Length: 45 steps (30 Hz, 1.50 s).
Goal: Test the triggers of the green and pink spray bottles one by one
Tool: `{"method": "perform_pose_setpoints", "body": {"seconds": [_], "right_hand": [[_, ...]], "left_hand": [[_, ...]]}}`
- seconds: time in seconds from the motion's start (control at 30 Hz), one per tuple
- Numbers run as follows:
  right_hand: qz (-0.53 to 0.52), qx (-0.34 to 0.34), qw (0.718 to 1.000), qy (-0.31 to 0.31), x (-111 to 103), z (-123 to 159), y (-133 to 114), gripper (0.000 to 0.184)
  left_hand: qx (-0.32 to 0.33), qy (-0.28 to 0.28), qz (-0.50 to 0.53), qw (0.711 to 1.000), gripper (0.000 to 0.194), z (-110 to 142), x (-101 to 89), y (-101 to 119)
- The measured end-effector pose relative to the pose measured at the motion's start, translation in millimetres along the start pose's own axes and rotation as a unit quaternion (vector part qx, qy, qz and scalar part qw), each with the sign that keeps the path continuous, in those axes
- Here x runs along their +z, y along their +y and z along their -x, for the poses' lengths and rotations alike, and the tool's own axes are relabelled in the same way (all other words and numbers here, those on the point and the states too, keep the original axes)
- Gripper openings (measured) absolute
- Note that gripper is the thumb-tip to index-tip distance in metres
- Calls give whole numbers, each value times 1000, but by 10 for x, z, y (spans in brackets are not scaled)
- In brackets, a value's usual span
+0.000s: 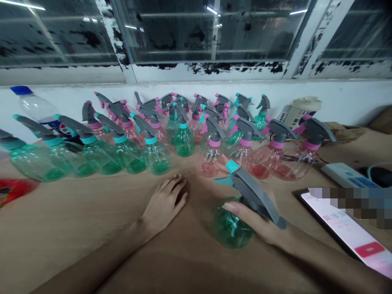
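My right hand point(260, 224) is wrapped round a green spray bottle point(234, 228) with a grey trigger head and turquoise nozzle. The bottle is tilted, and most of my fingers are hidden behind it. Palm down on the table, my left hand point(165, 202) holds nothing, with its fingers loosely stretched out. Just beyond it, a row of green spray bottles with turquoise collars, such as this green bottle point(157, 159), runs to the left. Pink spray bottles with pink collars, among them this pink bottle point(211, 159), stand on the right.
More spray bottles stand behind, near the wall. A soda bottle point(39, 108) with a blue cap is at the back left, a paper cup point(301, 112) at the back right. On the right lie a phone point(339, 228) and a white device point(347, 175); a red packet point(16, 190) is far left.
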State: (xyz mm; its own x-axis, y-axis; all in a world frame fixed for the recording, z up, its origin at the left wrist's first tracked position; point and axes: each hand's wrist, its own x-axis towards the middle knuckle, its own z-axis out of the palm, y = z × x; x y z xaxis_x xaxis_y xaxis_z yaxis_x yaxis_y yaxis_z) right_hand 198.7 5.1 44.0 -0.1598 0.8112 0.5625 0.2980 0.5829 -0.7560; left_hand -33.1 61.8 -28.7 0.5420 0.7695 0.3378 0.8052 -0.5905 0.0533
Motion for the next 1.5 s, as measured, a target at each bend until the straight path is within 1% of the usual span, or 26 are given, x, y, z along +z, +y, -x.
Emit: {"method": "perform_pose_setpoints", "body": {"seconds": [0.1,0.2,0.3,0.4,0.5,0.6,0.7,0.8,0.9,1.03,1.17,1.23,1.37,1.43,1.5], "right_hand": [[7,-18,1000,-7,-18,-10,-13,26],[9,-12,1000,-6,-25,-18,-22,28],[18,-10,1000,4,-22,-26,-27,25],[17,5,1000,-3,-18,-39,-33,20],[8,36,999,-19,-21,-64,-44,12],[27,54,998,-28,-33,-93,-50,13],[32,55,997,-35,-45,-105,-37,15],[27,49,998,-24,-45,-96,-12,11],[30,20,999,1,-31,-76,10,22],[3,4,1000,3,-15,-44,70,33],[-10,-8,1000,2,-10,-9,159,31],[-17,-13,1000,10,7,1,175,33],[-53,-50,997,40,95,-28,131,52],[-53,-65,995,45,166,-64,103,56],[-36,-75,995,58,252,-107,84,57]], "left_hand": [[-1,1,0,1000,34,0,-1,3],[0,5,4,1000,34,3,3,1],[2,4,7,1000,35,7,7,-5],[1,-2,3,1000,35,6,5,-6],[0,-9,2,1000,36,3,-1,0],[-2,-6,4,1000,35,-1,-2,4],[-3,4,11,1000,33,1,5,-2],[0,18,27,999,32,12,-3,9],[12,18,53,998,32,38,-47,82],[34,-4,105,994,36,103,-137,274],[41,-25,162,986,45,176,-203,456],[37,-30,178,983,52,203,-227,521],[24,-13,189,982,67,228,-284,622],[17,7,186,982,71,230,-320,660],[4,23,184,983,72,228,-361,681]]}}
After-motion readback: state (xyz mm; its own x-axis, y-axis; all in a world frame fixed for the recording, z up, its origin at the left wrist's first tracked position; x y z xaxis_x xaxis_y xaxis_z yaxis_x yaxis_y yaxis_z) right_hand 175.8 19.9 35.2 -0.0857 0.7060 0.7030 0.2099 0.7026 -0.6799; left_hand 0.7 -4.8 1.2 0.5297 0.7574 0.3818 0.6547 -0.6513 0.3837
